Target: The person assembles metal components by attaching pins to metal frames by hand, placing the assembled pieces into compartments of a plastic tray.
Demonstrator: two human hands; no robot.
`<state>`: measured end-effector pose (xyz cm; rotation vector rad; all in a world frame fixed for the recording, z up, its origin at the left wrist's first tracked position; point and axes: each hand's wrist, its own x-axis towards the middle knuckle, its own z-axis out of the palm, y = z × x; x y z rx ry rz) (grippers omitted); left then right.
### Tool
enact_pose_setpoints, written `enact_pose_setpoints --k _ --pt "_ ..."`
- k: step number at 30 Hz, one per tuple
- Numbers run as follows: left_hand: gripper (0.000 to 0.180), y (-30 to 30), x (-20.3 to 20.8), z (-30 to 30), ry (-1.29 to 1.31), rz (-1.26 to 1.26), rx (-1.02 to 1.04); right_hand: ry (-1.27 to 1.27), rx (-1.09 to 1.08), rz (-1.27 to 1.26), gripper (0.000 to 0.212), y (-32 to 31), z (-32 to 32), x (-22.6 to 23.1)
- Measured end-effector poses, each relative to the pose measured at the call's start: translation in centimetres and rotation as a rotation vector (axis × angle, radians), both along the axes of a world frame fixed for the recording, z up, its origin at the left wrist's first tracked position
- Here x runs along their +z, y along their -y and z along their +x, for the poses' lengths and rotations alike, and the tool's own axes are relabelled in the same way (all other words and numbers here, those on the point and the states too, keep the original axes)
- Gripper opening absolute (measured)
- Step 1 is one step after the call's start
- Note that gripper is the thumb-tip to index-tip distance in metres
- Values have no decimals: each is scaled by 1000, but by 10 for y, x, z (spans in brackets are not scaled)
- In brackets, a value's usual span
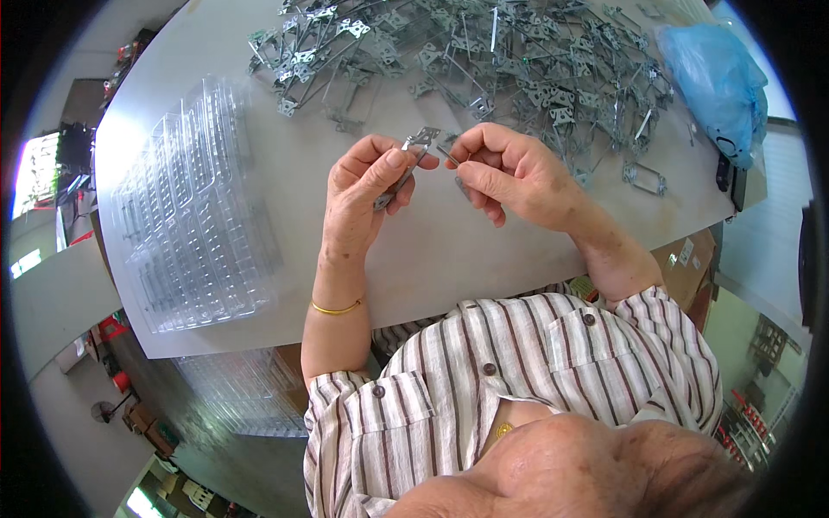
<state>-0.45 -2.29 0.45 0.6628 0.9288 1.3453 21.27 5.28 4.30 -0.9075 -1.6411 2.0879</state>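
Over the middle of the white table, my left hand [367,177] pinches a stamped metal bracket [423,136] between thumb and fingers. Its flat, cut-out end sticks up past the fingertips and another part of it shows below them. Close by on the right, my right hand [509,173] is closed on a thin metal rod [446,155], whose tip points toward the bracket. A small gap separates rod and bracket. The rest of the rod is covered by my right fingers.
A large heap of metal brackets and rods [535,69] spreads across the far side. Stacked clear plastic trays [194,207] lie at left, with more trays [246,388] below the table edge. A blue plastic bag [717,91] stands far right, and one loose bracket frame [644,179] lies nearer me.
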Motion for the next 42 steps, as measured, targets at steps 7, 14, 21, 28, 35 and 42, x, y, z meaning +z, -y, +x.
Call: enact_pose_setpoints --k 7,14,21,28,35,42 --pt "16 2 2 3 -14 -17 -46 41 -7 -97 22 0 -1 5" --pt "17 5 7 5 -248 -30 -103 14 -8 -170 22 -2 -1 6" --pt "20 9 8 9 -313 59 -19 21 -17 -267 21 3 -5 15" --pt "23 5 9 7 -297 1 6 64 -50 35 9 -1 2 7" --pt "31 6 2 4 -283 -7 -109 -143 -185 351 11 -1 -4 0" --pt "35 4 -2 4 -229 -4 -86 -194 -119 272 13 -5 -9 -6"
